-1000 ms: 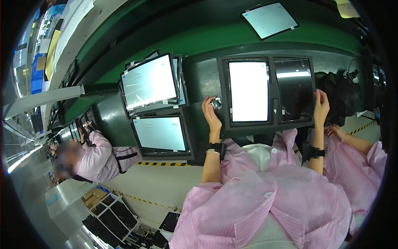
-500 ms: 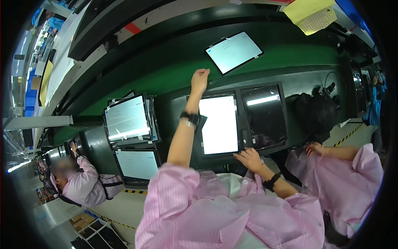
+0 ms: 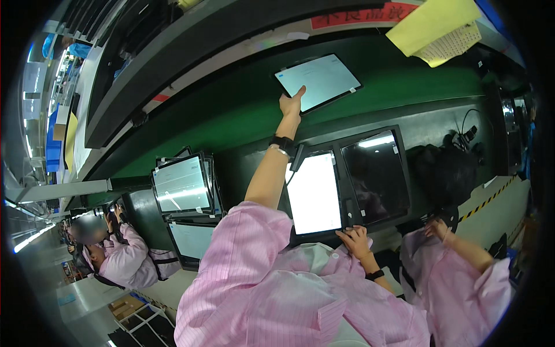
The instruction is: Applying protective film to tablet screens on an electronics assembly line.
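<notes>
At the far side of the green bench, my left hand (image 3: pixel 292 104) grips the near left corner of a tablet (image 3: pixel 324 81), thumb over its lit screen. The fingers under it are hidden. Closer to me lies a black tray (image 3: pixel 344 191) with two tablets side by side. One tablet (image 3: pixel 315 194) glows bright white; the other tablet (image 3: pixel 374 173) has a dark, reflective screen. My right hand (image 3: pixel 355 240) rests at the tray's near edge, by the white tablet's corner, fingers bent and slightly apart. A black band circles each of my wrists.
Left of the tray, a stack of tablets (image 3: pixel 182 188) stands behind another lit tablet (image 3: pixel 193 240). A black bag-like bundle (image 3: pixel 442 170) lies at right. A shelf edge (image 3: pixel 191 63) and a yellow paper (image 3: pixel 436 32) overhang the bench. Co-workers sit left and right.
My left hand has reached forward and taken hold of the far tablet's corner, which has shifted slightly. My right hand stays at the tray's near edge, its fingers more bent.
</notes>
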Demonstrator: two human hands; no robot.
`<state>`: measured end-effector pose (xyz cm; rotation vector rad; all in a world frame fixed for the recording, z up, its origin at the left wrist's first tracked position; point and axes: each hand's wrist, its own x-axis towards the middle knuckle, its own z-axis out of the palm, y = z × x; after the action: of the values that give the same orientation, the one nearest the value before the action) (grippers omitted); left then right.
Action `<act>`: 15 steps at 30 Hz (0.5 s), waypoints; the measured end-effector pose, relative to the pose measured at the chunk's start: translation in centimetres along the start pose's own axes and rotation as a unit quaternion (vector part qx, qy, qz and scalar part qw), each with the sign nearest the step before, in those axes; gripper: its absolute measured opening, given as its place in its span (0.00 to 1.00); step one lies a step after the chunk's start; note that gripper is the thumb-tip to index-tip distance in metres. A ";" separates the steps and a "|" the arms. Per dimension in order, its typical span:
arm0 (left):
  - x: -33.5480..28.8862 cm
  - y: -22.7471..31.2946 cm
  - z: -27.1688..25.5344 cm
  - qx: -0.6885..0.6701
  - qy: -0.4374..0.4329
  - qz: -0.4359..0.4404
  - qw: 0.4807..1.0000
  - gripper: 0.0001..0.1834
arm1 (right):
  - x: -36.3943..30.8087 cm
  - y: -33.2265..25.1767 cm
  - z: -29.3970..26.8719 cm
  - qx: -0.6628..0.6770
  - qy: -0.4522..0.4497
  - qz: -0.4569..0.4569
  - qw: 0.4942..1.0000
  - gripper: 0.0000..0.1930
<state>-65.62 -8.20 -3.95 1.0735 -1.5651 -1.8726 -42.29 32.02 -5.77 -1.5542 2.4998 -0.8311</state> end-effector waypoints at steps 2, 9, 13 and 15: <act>-0.1 2.9 -1.3 0.055 0.062 0.037 0.996 0.28 | 1.7 0.2 0.0 0.022 0.042 0.023 0.999 0.20; -17.6 15.2 -10.8 0.011 0.042 0.110 0.993 0.21 | 13.8 6.4 -2.6 0.024 0.046 0.022 0.998 0.13; -29.4 16.0 -15.6 0.032 0.078 -0.003 0.996 0.17 | 20.5 14.0 -1.3 -0.013 0.120 -0.017 0.993 0.12; -34.4 14.8 -17.6 0.013 0.081 -0.062 0.995 0.15 | 25.7 15.2 -1.9 -0.010 0.129 -0.041 0.991 0.11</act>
<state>-33.30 4.26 18.70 1.3260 -1.4653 -1.7978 -67.61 16.04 -6.16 -1.6629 2.6400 -1.0864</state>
